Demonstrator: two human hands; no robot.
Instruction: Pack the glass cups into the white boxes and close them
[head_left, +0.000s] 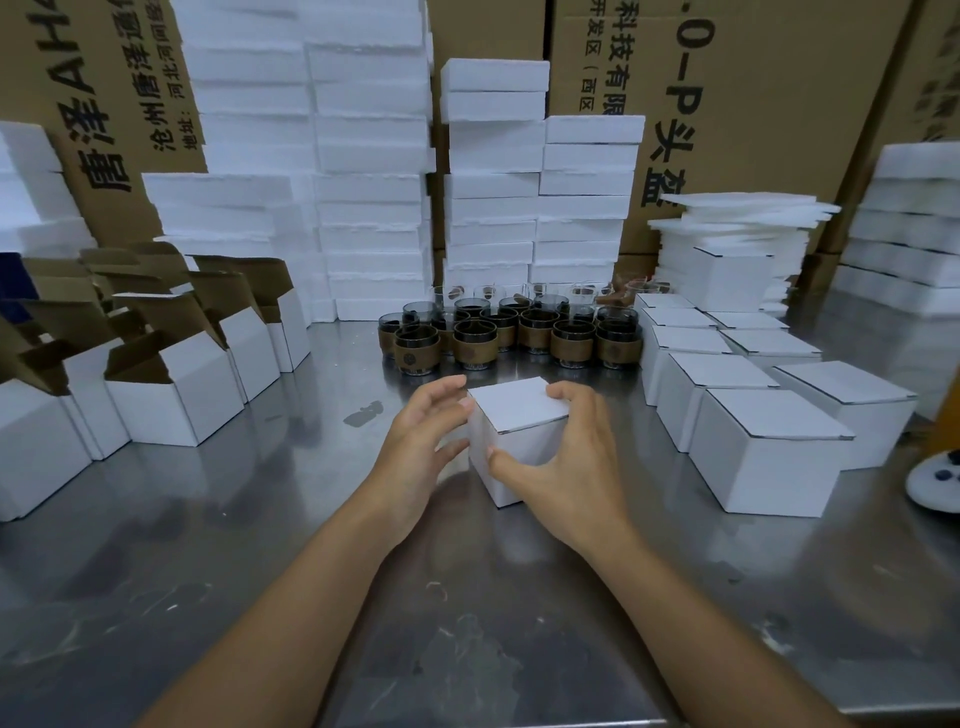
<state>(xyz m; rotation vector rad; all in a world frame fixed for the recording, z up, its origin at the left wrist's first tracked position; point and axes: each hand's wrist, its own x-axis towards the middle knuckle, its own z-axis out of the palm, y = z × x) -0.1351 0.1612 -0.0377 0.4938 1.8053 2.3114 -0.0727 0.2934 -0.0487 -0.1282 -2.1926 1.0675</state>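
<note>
White box (519, 415) closed, mid-counter (260, 519), lid flap down. Left hand (421, 441) cups left wall, fingers curled at top corner. Right hand (566, 467) clamped on it: thumb on front face, fingers over far top edge. Likely light; thin card walls give under squeeze; glass presumably inside, fragile. Best hold: 2 opposite walls, low, off lid. Glass cups (493, 332) clustered behind.

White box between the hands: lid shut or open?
Shut. The white box has its lid lying flat along the top edges, no flap standing; the left hand and right hand grip its sides.
</note>
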